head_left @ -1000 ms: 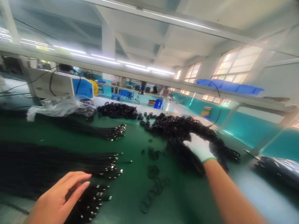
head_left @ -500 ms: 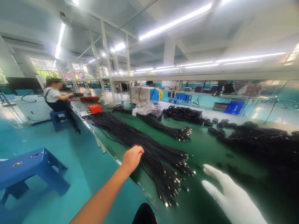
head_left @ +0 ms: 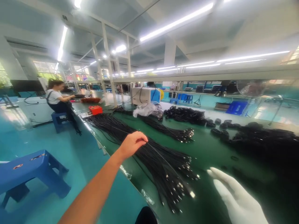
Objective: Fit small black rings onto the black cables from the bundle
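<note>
Pinching one black cable (head_left: 161, 155) from the near bundle (head_left: 163, 168) with bare left hand (head_left: 132, 144), gloved right hand (head_left: 235, 199) spread wide, empty; next needed a clean pull free.

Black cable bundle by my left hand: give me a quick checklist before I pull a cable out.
1. Left hand pinches one thin cable: ok.
2. That cable is free of the rest of the black cable bundle: cannot tell.
3. Gloved right hand is off the bundle, fingers spread: ok.
4. Metal connector ends lie untangled: cannot tell, blurred.
5. Bundle lies fully on the green table: not ok, some cables overhang the near edge.
</note>
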`<state>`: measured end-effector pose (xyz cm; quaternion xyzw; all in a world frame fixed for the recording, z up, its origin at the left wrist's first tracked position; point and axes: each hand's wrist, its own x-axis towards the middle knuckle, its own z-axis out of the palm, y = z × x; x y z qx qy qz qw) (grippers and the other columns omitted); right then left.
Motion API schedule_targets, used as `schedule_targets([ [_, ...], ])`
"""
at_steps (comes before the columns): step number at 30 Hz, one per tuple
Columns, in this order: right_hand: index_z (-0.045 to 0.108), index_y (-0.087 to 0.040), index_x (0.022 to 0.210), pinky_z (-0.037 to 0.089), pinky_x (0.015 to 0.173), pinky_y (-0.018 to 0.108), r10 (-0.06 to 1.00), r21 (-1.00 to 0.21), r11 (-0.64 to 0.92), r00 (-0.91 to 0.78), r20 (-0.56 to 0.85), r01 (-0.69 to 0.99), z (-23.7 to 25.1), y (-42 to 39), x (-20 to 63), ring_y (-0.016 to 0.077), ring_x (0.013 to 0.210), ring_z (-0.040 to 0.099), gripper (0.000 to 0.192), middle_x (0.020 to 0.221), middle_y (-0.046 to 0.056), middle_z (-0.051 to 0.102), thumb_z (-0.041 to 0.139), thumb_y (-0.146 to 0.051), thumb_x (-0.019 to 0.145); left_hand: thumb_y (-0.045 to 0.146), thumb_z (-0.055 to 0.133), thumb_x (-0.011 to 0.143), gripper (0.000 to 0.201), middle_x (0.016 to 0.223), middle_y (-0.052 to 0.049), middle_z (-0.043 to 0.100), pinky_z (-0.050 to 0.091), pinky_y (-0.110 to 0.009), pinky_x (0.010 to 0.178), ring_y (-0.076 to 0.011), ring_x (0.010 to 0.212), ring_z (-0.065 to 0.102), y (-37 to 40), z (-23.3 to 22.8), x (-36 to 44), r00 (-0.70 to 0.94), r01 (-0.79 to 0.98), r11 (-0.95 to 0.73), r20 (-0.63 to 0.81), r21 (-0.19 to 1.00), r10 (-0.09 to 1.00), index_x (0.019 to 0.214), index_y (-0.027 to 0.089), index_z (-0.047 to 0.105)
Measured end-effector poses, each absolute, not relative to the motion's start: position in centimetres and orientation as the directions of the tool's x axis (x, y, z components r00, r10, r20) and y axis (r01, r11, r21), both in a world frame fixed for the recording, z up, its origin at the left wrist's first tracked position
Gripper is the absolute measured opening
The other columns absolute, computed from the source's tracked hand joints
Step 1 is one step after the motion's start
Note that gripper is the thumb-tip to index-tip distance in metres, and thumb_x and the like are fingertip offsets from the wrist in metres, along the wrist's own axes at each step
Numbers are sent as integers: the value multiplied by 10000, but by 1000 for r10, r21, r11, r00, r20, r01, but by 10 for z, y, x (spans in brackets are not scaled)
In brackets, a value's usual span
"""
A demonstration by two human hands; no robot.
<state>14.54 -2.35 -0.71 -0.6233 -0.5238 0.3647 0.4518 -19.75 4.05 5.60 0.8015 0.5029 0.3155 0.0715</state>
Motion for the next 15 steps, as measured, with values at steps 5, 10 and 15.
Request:
schedule_targets([
  [5,561,-111,1149,536,749,479,827,-863,-325,-558,-62,-386,10,-35,135,301,888,652,644,1053,194,645,403,-641,819,145,484,871,162,857,-8,654,424,-277,791,-149,855,546,33,79,-124,477,662,-701,573,264,667,838,199,633],
  [10,602,-30,928,498,347,258,604,-731,-572,-794,-68,-372,-7,-38,135,249,558,678,368,773,179,693,438,-354,864,203,617,801,107,872,2,669,346,-359,896,-194,929,533,22,70,-52,679,599,-775,385,203,625,899,220,656],
  [15,581,-2,1015,575,544,401,519,-569,-706,-854,-10,-422,-25,-34,143,293,731,694,410,842,190,696,465,-349,831,171,521,879,171,810,32,658,362,-266,857,-127,828,559,15,63,-23,824,427,-787,167,445,541,803,215,667],
])
